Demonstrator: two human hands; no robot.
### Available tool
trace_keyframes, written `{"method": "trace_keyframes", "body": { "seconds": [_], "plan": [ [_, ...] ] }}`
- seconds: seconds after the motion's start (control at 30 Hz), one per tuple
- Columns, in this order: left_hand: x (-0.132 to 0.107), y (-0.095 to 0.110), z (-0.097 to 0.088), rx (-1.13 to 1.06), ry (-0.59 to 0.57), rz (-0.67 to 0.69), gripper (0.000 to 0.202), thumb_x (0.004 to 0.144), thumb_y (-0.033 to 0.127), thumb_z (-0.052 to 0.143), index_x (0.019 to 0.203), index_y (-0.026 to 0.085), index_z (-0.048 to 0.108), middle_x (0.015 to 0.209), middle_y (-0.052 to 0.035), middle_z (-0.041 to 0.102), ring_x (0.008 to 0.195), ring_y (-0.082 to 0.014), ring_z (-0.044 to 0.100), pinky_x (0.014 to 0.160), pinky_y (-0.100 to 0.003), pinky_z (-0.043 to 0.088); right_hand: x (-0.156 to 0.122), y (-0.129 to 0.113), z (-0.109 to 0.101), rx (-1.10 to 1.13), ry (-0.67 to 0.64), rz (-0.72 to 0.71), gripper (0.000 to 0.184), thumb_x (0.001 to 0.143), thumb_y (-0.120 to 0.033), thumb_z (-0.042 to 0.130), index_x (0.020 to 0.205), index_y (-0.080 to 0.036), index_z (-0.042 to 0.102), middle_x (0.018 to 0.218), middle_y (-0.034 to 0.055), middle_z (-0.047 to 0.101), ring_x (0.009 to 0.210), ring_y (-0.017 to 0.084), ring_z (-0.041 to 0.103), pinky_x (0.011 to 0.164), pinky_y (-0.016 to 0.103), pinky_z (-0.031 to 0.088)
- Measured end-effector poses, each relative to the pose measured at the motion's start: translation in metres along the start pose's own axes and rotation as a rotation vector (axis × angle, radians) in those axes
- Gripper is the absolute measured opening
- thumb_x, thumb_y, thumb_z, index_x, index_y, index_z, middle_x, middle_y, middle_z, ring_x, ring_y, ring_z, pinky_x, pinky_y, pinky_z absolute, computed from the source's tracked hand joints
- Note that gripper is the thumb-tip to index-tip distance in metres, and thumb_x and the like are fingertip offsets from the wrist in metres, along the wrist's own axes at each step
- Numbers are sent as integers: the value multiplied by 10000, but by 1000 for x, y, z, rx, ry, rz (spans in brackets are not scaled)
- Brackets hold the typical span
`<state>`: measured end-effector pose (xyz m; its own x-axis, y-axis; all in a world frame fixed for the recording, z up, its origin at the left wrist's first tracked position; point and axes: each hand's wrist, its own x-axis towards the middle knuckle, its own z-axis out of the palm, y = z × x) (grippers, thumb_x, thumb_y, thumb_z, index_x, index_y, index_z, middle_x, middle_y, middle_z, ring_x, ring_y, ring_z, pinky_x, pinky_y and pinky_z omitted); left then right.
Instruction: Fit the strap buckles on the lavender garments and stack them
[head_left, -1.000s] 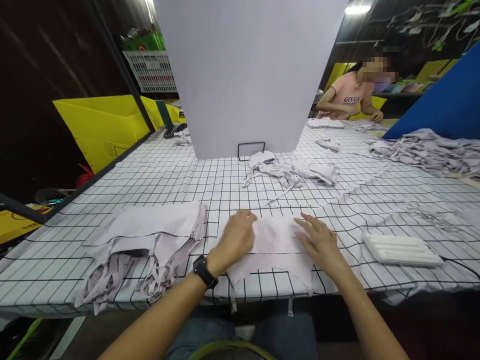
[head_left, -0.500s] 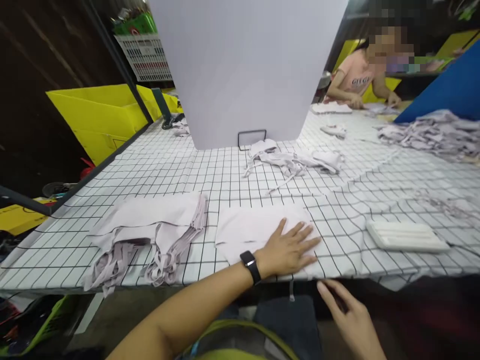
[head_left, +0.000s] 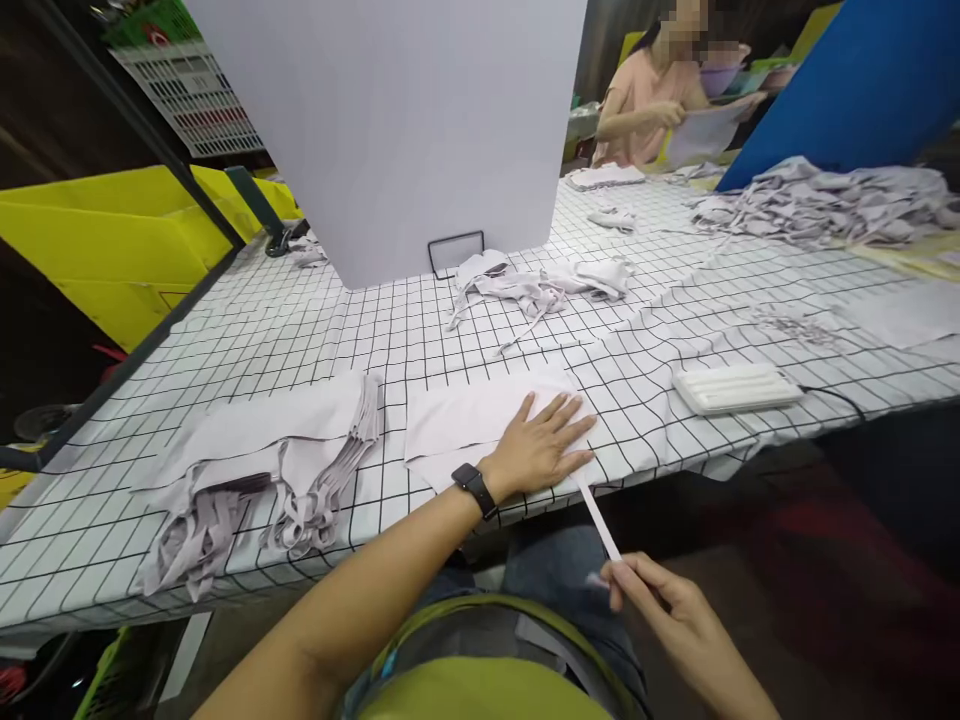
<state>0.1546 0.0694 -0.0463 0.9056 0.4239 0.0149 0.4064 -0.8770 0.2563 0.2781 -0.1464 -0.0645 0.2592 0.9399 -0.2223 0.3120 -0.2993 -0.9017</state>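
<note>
My left hand (head_left: 541, 447), with a black watch on the wrist, lies flat with fingers spread on a pale folded fabric piece (head_left: 465, 415) near the table's front edge. Below the edge, my right hand (head_left: 671, 612) pinches the end of a white strap (head_left: 598, 517) that runs up to that fabric piece and is pulled taut. A stack of similar folded pieces (head_left: 277, 440) with hanging straps lies to the left of it.
The table (head_left: 300, 320) has a white cloth with a black grid. A white board (head_left: 405, 120) stands behind, with loose fabric pieces (head_left: 536, 285) before it. A white ribbed block (head_left: 735, 388) lies right. Another person (head_left: 645, 95) works at the far end beside a fabric heap (head_left: 817, 200).
My right hand left the fabric, dropped below the table edge and took hold of the strap, pulling it out. My left hand slid right and flattened on the piece. The view swung left.
</note>
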Motion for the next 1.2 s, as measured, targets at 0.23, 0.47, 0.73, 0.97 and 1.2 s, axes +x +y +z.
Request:
{"method": "trace_keyframes", "body": {
  "seconds": [0.23,0.47,0.73,0.97,1.2],
  "plan": [
    [2,-2,2,26,2,2,612,1070,560,244,1611,277,291,1702,-42,180,1595,-233,139,1292,-578,59,-64,6,-11,41,-54,223,555,877,-699,584,661,-219,759,833,98,766,925,311,719,887,331,544],
    [3,-3,3,12,0,0,593,1070,541,266,1603,287,312,1703,-47,208,1594,-245,150,1291,-574,38,-86,-5,-23,307,151,251,346,856,-580,727,937,-248,782,741,63,773,757,234,735,751,290,580],
    [-13,-11,-13,-360,357,-83,390,1050,285,390,1401,238,551,1515,-83,545,1472,-244,423,1243,-519,302,-36,-25,-21,543,87,123,367,826,-492,804,1100,-249,825,1105,143,802,1096,323,743,1017,465,553],
    [-66,-17,-24,-487,536,-202,207,877,81,575,993,198,701,958,-60,717,957,-236,622,864,-397,537,32,-56,-9,217,168,48,366,791,-564,792,918,-229,866,827,102,815,847,278,772,819,331,630],
    [-67,15,-33,-755,521,-136,98,890,146,691,977,189,702,910,-26,734,909,-187,630,810,-321,510,72,-75,4,205,95,-46,335,814,-521,780,833,-189,826,776,70,713,540,138,598,488,236,520]
  ]
}}
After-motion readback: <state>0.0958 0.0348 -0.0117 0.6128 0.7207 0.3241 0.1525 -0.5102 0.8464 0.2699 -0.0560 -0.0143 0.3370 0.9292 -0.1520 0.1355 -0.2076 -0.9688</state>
